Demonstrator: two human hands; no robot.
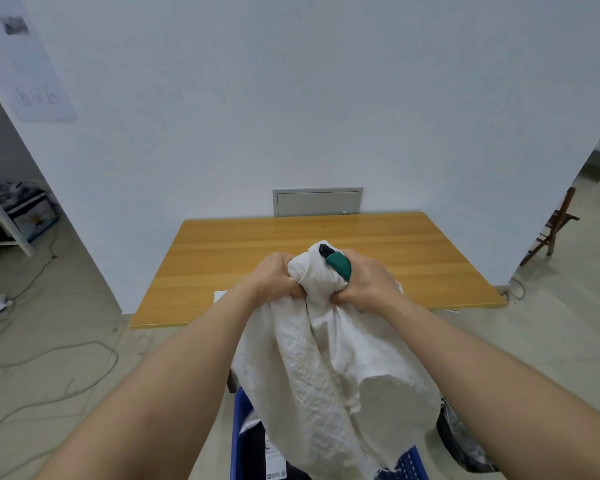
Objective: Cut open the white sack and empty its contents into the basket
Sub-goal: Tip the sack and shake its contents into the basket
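Note:
The white woven sack [326, 368] hangs upside down in front of me, its frayed cut opening low over the blue basket [239, 441]. My left hand [278, 278] clutches a bunch of the sack's upper end. My right hand [368, 282] grips the other bunch together with a green-handled cutter [338, 265], whose black tip points up. Dark packaged items with a white label [274, 459] lie in the basket, partly hidden by the sack.
A wooden table [395, 258] stands just beyond my hands against a white wall. A dark bag [461, 441] lies right of the basket. Cables [49, 368] trail over the floor on the left. A wooden chair [555, 226] stands at the far right.

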